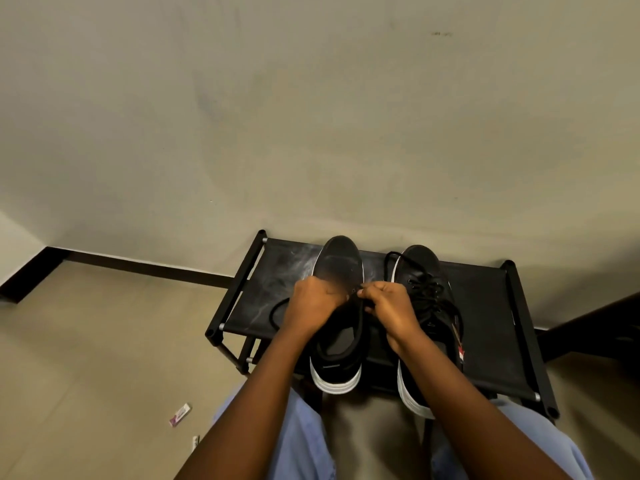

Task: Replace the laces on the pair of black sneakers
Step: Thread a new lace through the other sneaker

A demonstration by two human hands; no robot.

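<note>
Two black sneakers [337,327] side by side near the rack [485,299] top's middle, we pinched one lace [277,311] over the left sneaker, left hand [313,303] and right hand [391,306] both closed on it.

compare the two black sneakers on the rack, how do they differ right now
The left sneaker has both hands, left hand and right hand, working a lace at its eyelets; the right sneaker is untouched. The right sneaker shows lacing crossed up its front; the left sneaker's toe is bare. Both are black with white soles, toes toward the wall, on the black rack.
</note>
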